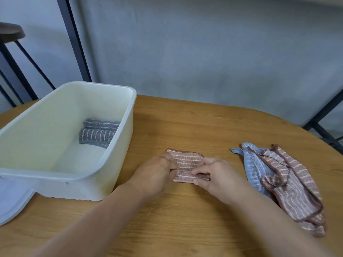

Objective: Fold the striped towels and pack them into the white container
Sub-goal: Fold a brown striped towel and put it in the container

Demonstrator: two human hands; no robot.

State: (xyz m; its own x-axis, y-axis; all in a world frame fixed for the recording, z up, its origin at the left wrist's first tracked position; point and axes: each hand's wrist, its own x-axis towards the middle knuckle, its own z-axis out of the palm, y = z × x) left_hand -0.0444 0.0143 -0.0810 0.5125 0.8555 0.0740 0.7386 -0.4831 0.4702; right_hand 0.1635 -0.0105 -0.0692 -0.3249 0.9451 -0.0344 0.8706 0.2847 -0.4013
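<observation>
- Head view: left hand [157,173] and right hand [213,175] both pinching near edge of small pink striped towel [185,160], partly folded, flat on wooden counter [185,210].
- White container [118,138] at left on counter; two folded grey striped towels [98,132] inside, against far right corner.
- Loose pile at right: blue striped towel [254,164] under pink-brown striped towel [297,186], unfolded.
- White lid [13,201] under container's near-left edge.

Your left hand [156,175] & right hand [213,175] pinch a pink striped towel [186,160] on the wood table [185,210]; two grey folded towels [98,133] lie in the white container [118,145]; unfolded towels [284,182] piled at right.
</observation>
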